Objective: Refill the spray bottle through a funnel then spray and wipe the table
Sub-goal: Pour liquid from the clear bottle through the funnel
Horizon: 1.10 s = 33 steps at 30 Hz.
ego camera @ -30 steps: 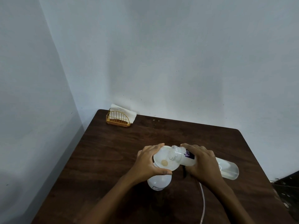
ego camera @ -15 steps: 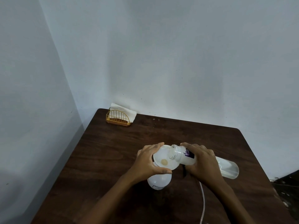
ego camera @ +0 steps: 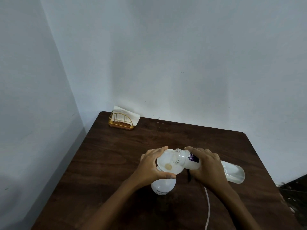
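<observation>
Your left hand [ego camera: 152, 166] is wrapped around the rim of the white funnel [ego camera: 167, 163], which sits in the neck of the spray bottle [ego camera: 163, 186], a milky white, rounded thing standing upright around the middle of the tabletop [ego camera: 116, 155], a bit toward the near edge. There's a small tan spot at the bottom of the funnel bowl, looks like the drain hole. Your right hand [ego camera: 207, 168] is closed around the clear refill bottle [ego camera: 189, 161], tipped nearly flat with its threaded open mouth over the funnel's right rim. It has a purple label with white letters, maybe "ca...", but your fingers cover the rest. The spray bottle has a white label strip low down with print too small to read. A thin white tube [ego camera: 207, 208] runs toward the near edge. The gold napkin holder [ego camera: 121, 121] with white napkins [ego camera: 127, 112] sits at the far left corner.
</observation>
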Motion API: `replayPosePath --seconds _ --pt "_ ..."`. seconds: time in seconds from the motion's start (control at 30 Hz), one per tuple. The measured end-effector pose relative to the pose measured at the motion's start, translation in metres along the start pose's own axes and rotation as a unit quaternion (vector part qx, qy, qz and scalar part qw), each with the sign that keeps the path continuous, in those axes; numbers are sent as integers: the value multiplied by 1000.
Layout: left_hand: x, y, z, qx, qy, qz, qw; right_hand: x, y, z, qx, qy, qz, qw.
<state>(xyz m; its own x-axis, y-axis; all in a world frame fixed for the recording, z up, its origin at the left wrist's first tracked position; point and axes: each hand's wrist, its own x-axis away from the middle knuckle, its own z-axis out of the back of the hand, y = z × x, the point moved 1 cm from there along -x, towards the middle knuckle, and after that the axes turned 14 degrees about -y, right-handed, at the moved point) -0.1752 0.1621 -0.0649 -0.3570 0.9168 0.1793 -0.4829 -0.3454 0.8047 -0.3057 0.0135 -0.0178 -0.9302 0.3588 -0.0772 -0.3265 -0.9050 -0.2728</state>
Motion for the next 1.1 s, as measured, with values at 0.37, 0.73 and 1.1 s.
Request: replayPosePath --seconds 0.37,0.73,1.1 --pt "0 -1 0 6 -3 2 1000 0 1 -1 -2 -11 1 1000" --pt "0 -2 0 1 -1 1 1000 0 -3 2 -1 0 -5 1000" --pt "-1 -1 0 0 -2 8 1000 0 -2 2 8 -6 0 1000"
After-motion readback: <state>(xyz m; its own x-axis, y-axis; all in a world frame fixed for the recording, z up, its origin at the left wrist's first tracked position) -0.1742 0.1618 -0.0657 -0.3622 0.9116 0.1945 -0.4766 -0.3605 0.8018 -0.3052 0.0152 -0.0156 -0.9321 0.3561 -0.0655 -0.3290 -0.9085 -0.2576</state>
